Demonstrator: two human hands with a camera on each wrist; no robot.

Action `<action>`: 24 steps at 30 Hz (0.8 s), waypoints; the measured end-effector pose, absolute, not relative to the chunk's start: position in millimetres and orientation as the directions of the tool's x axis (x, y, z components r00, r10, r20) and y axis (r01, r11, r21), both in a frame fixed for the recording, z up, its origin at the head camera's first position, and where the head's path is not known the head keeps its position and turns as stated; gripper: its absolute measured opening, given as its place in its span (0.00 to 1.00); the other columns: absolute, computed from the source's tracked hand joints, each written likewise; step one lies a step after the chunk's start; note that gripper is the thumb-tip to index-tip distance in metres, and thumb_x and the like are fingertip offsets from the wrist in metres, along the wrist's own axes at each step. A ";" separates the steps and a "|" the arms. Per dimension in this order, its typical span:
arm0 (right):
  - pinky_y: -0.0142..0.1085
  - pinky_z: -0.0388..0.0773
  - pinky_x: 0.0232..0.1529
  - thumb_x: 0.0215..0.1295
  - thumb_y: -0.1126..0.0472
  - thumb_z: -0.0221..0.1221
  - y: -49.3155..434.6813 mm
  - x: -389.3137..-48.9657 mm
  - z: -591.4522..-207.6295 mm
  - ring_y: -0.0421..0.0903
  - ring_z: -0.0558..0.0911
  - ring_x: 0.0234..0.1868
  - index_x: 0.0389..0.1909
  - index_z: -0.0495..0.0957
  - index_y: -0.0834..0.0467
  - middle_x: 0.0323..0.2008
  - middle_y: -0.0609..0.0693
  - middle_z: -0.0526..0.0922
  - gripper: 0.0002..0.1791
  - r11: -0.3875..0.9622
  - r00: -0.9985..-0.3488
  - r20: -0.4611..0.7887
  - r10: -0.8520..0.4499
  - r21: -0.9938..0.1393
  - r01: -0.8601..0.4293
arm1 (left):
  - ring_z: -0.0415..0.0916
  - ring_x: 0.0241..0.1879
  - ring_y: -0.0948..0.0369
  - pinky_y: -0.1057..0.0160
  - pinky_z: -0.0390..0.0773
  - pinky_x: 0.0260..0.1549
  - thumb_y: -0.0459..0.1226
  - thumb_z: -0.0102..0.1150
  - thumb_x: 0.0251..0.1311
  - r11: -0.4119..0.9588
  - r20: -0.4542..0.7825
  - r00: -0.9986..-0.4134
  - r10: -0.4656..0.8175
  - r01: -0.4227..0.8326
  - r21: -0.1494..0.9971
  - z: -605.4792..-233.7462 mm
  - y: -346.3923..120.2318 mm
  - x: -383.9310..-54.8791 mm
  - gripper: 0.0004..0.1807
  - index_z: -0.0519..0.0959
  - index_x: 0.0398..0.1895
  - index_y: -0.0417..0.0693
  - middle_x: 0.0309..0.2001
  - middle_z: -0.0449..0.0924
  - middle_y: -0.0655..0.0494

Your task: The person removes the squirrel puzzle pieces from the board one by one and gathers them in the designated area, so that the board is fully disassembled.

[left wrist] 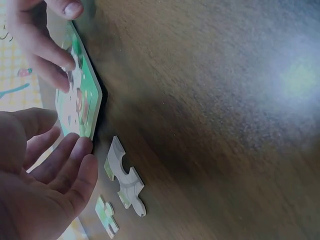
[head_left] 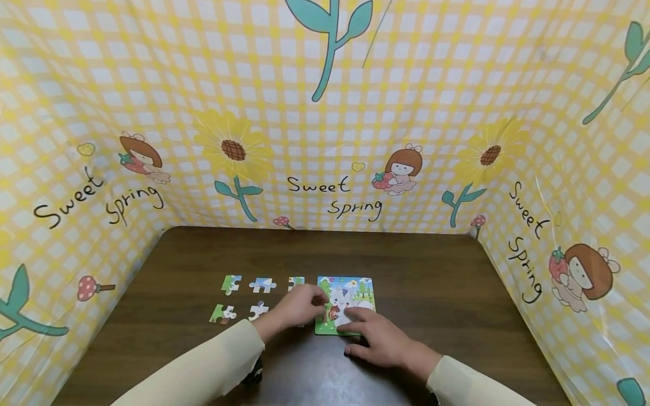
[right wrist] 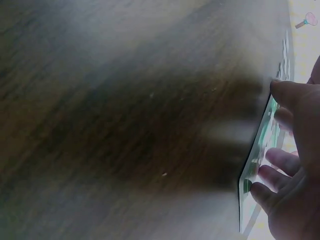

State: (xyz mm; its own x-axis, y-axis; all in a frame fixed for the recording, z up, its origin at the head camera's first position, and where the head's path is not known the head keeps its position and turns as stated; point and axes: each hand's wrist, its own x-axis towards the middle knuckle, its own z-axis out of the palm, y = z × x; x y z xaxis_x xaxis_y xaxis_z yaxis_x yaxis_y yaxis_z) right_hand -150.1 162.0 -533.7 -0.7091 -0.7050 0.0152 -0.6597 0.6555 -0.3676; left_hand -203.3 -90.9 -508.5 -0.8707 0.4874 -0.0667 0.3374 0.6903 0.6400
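Two grips (head_left: pixel 299 306) (head_left: pixel 378 337) at one puzzle board (head_left: pixel 341 300)

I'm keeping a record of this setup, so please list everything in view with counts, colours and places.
Dark wood-look table: one, brown, centre
Flat, square animal-picture puzzle: one, multicoloured, on the table
Loose, flat jigsaw pieces: at least five, multicoloured, left of the puzzle; others may be hidden
Yellow-and-white checked cloth: sheet count unclear, around the table
Printed sunflowers: two, yellow, on the cloth
Strawberry-holding cartoon figures: three, brown-haired, on the cloth
Spotted mushrooms: at least three, pink-red, on the cloth
"Sweet Spring" lettering: three, black, on the cloth
Leafy stems: several, teal, on the cloth
Long sleeves: two, cream, on the forearms
Left hand: one, bare, at the puzzle's left edge
Right hand: one, bare, at the puzzle's right side
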 end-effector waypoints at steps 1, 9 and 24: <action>0.52 0.71 0.68 0.71 0.44 0.62 162.2 -149.2 -533.7 0.53 0.70 0.73 0.64 0.81 0.42 0.72 0.54 0.71 0.22 0.650 -0.703 0.021 -0.711 -0.361 -0.669 | 0.77 0.35 0.64 0.58 0.80 0.39 0.33 0.67 0.61 0.691 -0.072 -0.869 0.490 0.337 0.639 -508.6 -90.2 -203.3 0.07 0.87 0.41 0.45 0.35 0.86 0.59; 0.51 0.71 0.69 0.71 0.46 0.63 163.4 -147.3 -533.5 0.52 0.70 0.73 0.65 0.80 0.42 0.73 0.54 0.71 0.22 0.649 -0.689 0.013 -0.724 -0.327 -0.687 | 0.78 0.36 0.64 0.55 0.80 0.42 0.33 0.68 0.59 0.696 -0.122 -0.853 0.508 0.323 0.642 -506.4 -87.0 -199.8 0.06 0.87 0.40 0.45 0.35 0.86 0.59; 0.47 0.74 0.67 0.69 0.46 0.64 159.0 -149.8 -524.1 0.52 0.72 0.72 0.64 0.81 0.43 0.72 0.54 0.72 0.23 0.669 -0.688 -0.040 -0.725 -0.283 -0.688 | 0.75 0.32 0.65 0.60 0.79 0.38 0.32 0.66 0.57 0.694 -0.115 -0.840 0.530 0.352 0.628 -507.8 -83.3 -200.7 0.08 0.88 0.40 0.43 0.32 0.86 0.60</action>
